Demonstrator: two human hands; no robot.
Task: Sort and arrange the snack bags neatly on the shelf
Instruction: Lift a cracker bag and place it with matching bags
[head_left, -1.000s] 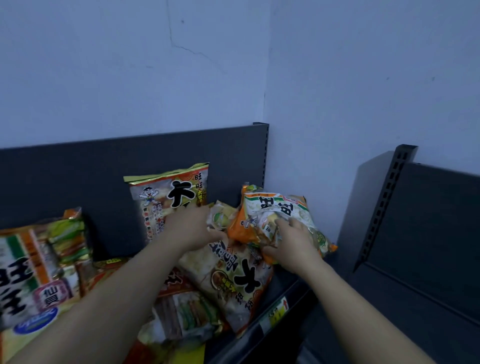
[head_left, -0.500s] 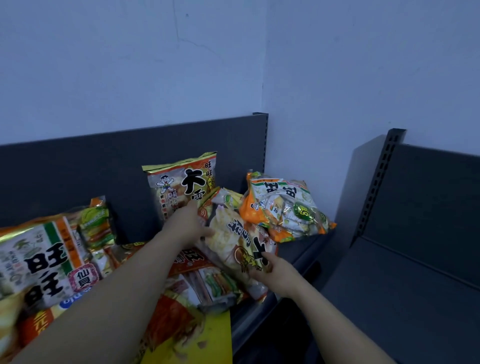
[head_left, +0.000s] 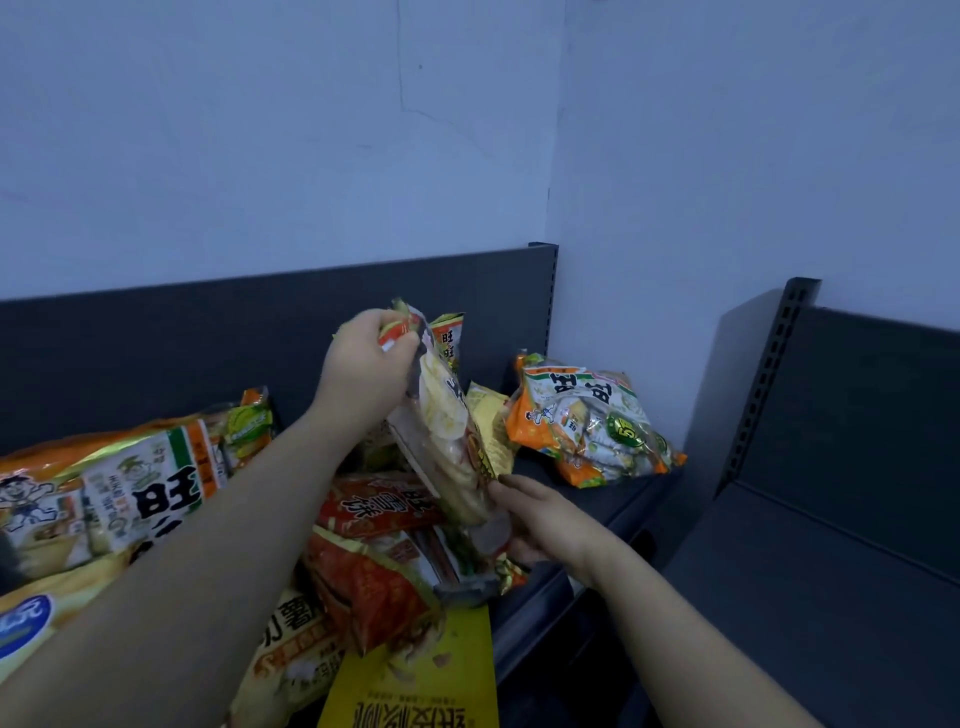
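And here we are: our left hand (head_left: 366, 374) is up high, fingers curled tight round the top seam of the pale yellow snack bag (head_left: 441, 441), which hangs tilted below that grip, lifted off the pile. Down at its bottom end our right hand (head_left: 543, 519) meets it, fingers stretched fairly straight and touching the bag's lower edge, not wrapped round it as far as we can tell. Just behind the left hand's knuckles, an orange-topped bag (head_left: 448, 340) stands upright against the dark back panel (head_left: 156, 353). Under the left wrist a red bag (head_left: 379, 506) lies flat on the heap. Above the right hand's fingertips a small yellow bag (head_left: 485, 415) peeks out beside the held one. Further out, to the right of both hands, the orange-and-white bag (head_left: 587, 421) lies on the shelf (head_left: 618, 499) close to the corner. Out past our left forearm a big orange, green and white bag (head_left: 114, 499) sprawls on its side. Beneath that forearm, nearest us, a bright yellow bag (head_left: 415, 675) lies at the shelf front. Well to the right of the right arm stands a second shelf unit (head_left: 831, 545).
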